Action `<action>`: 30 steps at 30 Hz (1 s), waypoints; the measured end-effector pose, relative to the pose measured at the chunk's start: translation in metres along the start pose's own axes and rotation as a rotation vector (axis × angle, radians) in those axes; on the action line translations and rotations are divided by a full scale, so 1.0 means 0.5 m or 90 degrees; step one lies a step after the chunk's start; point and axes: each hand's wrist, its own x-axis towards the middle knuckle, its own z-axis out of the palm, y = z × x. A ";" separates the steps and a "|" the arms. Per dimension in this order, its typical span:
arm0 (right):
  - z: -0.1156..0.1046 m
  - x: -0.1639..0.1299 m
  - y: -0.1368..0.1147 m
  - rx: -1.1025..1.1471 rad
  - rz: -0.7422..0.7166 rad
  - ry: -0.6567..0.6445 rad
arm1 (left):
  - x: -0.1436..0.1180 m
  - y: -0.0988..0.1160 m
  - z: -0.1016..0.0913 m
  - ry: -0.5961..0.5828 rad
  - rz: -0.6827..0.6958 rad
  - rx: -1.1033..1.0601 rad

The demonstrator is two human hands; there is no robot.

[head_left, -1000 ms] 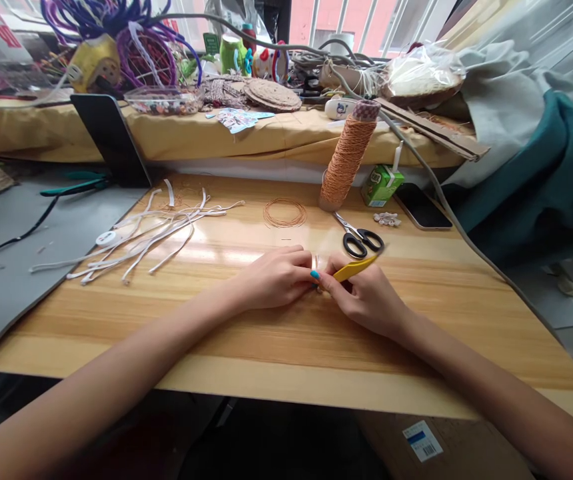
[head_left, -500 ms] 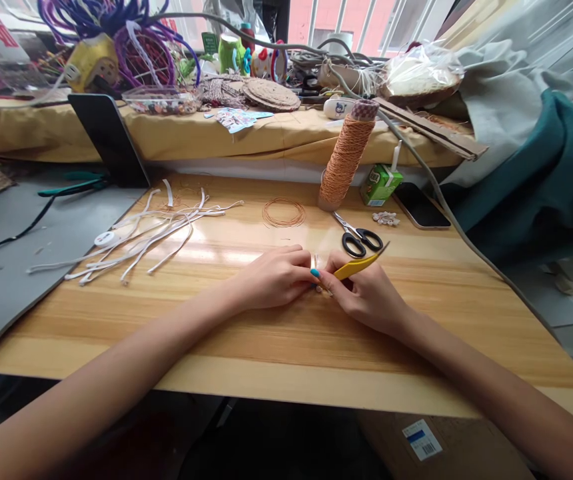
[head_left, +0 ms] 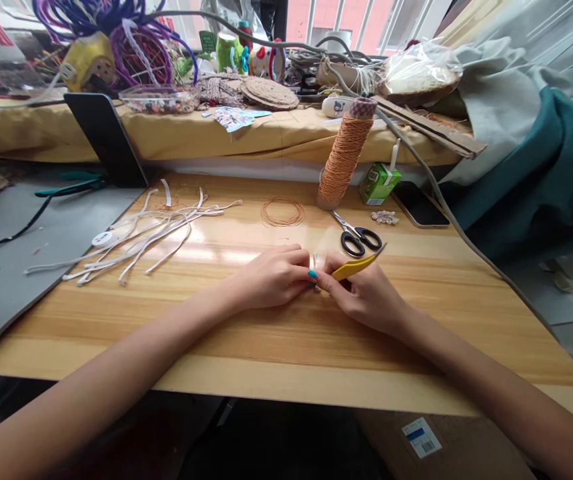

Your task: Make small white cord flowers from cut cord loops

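My left hand (head_left: 280, 277) rests on the wooden table with its fingers pinched on a small piece of white cord (head_left: 312, 261). My right hand (head_left: 361, 291) meets it there, thumb and fingertips closed at the same small piece. Yellow tweezers (head_left: 354, 267) are tucked in the right hand, their dark pointed tip aimed up and to the right. Fingertips hide most of the white piece. Just beyond the right hand lie black-handled scissors (head_left: 354, 237). A loop of thin orange cord (head_left: 282, 212) is on the table ahead of the left hand.
White cord strips (head_left: 151, 233) lie at the left of the table (head_left: 266, 353). A spool of orange cord (head_left: 345, 157), a green drink carton (head_left: 380, 183), small white pieces (head_left: 384, 217) and a phone (head_left: 420, 204) stand or lie at the back right. Clutter fills the ledge behind.
The whole view has shifted very slightly. Both hands stay together over the white piece, with only a slight movement of the right thumb; the tweezers stay in the right hand.
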 end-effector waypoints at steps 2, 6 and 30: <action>0.000 0.000 0.001 0.002 0.002 0.000 | 0.000 0.001 0.000 0.002 0.001 -0.003; 0.000 0.000 0.001 0.008 0.002 -0.004 | 0.000 0.001 -0.001 0.002 0.001 -0.003; 0.004 0.002 0.001 0.015 0.003 -0.006 | 0.002 0.002 -0.003 -0.019 -0.013 -0.004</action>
